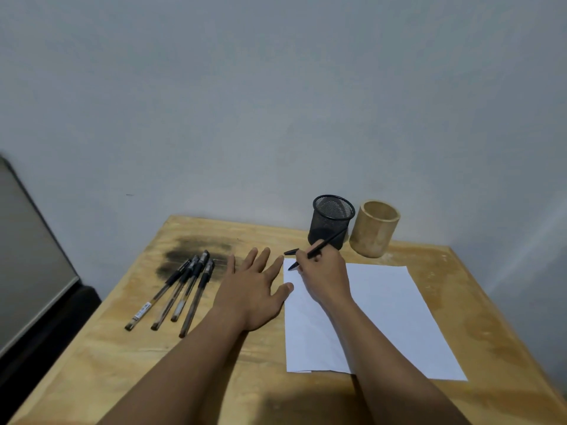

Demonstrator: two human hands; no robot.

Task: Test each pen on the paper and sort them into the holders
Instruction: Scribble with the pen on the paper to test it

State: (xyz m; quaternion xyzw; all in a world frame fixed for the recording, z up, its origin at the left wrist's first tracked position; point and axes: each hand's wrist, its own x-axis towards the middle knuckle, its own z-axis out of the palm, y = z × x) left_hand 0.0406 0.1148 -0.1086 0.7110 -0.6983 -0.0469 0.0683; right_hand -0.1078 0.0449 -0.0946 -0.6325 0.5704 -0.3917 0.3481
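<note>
Four capped pens (178, 289) are lined up on the left of your desk (92, 363), tips pointing away from you over that dark smudge (190, 253) in the wood. Looks like that's your untested queue, parked within easy reach.

Next over, your left hand (251, 286) is flat on the desk, fingers spread wide and holding nothing. The thumb sits right at the paper's left edge, so I'd guess it's there to pin or steady the sheet while you write.

Then your right hand (322, 271) has its fingers wrapped around a black pen (319, 248) in a normal writing grip, tip down at the top left corner of the paper (383, 317). There's a small black cap (291, 251) lying just past the tip, likely pulled off this pen. Can't make out any ink mark yet.

Furthest right, up by the wall, the black mesh holder (333, 220) and the bamboo holder (374, 228) stand side by side. No pens visible in either, so sorting probably hasn't started.
</note>
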